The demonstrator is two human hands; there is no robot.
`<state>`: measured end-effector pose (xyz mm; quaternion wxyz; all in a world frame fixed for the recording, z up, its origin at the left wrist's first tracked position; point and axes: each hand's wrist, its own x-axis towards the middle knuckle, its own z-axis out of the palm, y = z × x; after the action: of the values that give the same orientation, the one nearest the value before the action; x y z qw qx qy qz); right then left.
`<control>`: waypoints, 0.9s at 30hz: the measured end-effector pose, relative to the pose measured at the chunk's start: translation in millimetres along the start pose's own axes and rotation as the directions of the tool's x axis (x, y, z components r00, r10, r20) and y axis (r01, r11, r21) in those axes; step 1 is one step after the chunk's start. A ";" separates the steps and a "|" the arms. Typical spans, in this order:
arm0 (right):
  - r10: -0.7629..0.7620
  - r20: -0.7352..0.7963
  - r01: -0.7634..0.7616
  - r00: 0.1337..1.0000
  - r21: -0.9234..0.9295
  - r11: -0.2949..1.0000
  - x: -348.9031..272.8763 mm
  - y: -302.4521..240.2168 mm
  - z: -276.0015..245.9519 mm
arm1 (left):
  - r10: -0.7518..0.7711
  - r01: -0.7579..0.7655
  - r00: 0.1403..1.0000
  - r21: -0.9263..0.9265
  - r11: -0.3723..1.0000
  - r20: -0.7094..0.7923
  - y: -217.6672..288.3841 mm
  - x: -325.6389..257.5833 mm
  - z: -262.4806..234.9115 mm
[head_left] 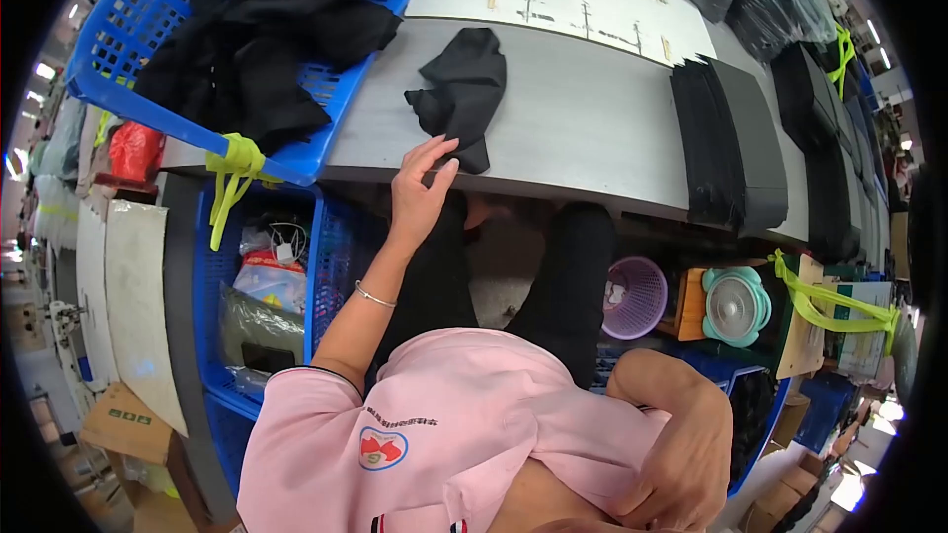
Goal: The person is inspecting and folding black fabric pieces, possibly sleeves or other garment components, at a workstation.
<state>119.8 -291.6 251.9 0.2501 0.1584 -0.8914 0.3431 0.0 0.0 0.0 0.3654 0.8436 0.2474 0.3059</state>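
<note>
My left hand (423, 192) reaches over the near edge of the grey table, thumb and fingers apart. Its fingertips are at the lower end of a crumpled black fabric piece (462, 89) that lies on the tabletop; whether they touch it I cannot tell. Close to the camera, my right hand (681, 459) is bent back toward my chest beside the pink shirt (444, 415). The fingers of that hand curl together near the shirt opening, and their tips are partly hidden, so what they hold does not show.
A blue plastic basket (148, 109) heaped with black fabric (257, 59) stands at the left. Stacked black panels (731, 143) sit on the table's right side, and a white marked template board (563, 0) lies at the back. Below are a purple basket (637, 298) and a teal fan (737, 306).
</note>
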 end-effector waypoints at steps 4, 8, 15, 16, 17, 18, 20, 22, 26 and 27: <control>-0.076 -0.401 0.051 0.913 -0.075 0.996 8.9 12.3 -8.6 | -0.241 0.119 0.944 -0.450 0.885 -0.225 10.0 1.4 9.4; -0.094 -0.534 0.094 0.840 -0.028 0.995 1.7 17.1 1.1 | -0.111 0.072 0.933 -0.127 0.989 -0.341 12.6 22.0 -8.9; 0.421 -0.869 -0.636 -0.260 0.482 0.602 -85.0 84.1 44.7 | 0.266 -0.280 0.957 0.120 0.952 0.119 17.0 46.2 -2.8; 0.307 -0.879 -0.800 -0.365 0.464 0.380 -94.7 106.2 49.1 | 0.225 -0.226 0.970 -0.005 0.974 0.094 20.3 45.9 4.0; 0.166 -0.895 -0.890 -0.414 0.436 0.134 -104.1 127.4 52.5 | 0.181 -0.170 0.981 -0.137 0.976 0.069 24.6 44.4 11.2; 0.064 -0.940 -0.940 -0.335 0.330 -0.084 -118.5 143.7 51.5 | 0.217 -0.210 0.975 -0.114 0.971 0.055 29.3 43.2 17.4; -0.028 -0.976 -0.929 -0.217 0.215 -0.302 -148.0 164.7 46.9 | 0.198 -0.189 0.978 -0.135 0.973 0.057 41.1 40.8 29.9; -0.170 -0.954 -0.911 -0.248 0.290 -0.295 -175.4 175.0 40.3 | 0.185 -0.176 0.981 -0.125 0.976 0.061 50.8 42.1 36.4; -0.220 -0.955 -0.888 -0.201 0.272 -0.370 -224.0 175.0 27.4 | 0.253 -0.239 0.964 -0.147 0.960 0.085 58.7 44.7 43.9; -0.220 -0.949 -0.881 -0.227 0.296 -0.368 -233.7 176.4 23.5 | 0.283 -0.265 0.952 -0.149 0.953 0.119 57.5 47.9 48.5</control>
<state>224.6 -155.9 13.3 0.3864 -0.8088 -0.4072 -0.1752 78.0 -27.0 33.8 0.3905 0.8630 0.0811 0.3100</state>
